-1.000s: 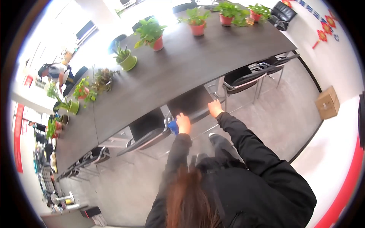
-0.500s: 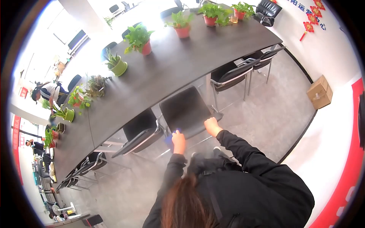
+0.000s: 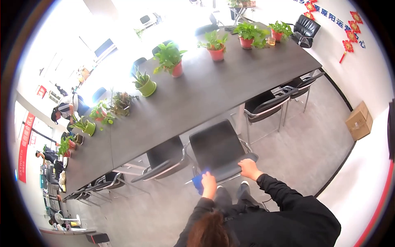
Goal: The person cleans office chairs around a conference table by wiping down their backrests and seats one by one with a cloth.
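Note:
A black chair with a metal frame stands at the near side of the long dark table, its back towards me. My right hand is closed around the right end of the chair's back. At the left end of the back, my left hand is closed on a blue cloth, which hangs out to the left of the fingers. Whether the left hand also grips the chair is hidden.
Several potted plants line the long table. More black chairs stand along its near side. A cardboard box sits by the right wall. A person leans over at the table's far left.
My view has shifted, so the table, chair and hands appear lower and further right. More of the blue cloth shows beside my left hand. Both hands stay closed at the chair.

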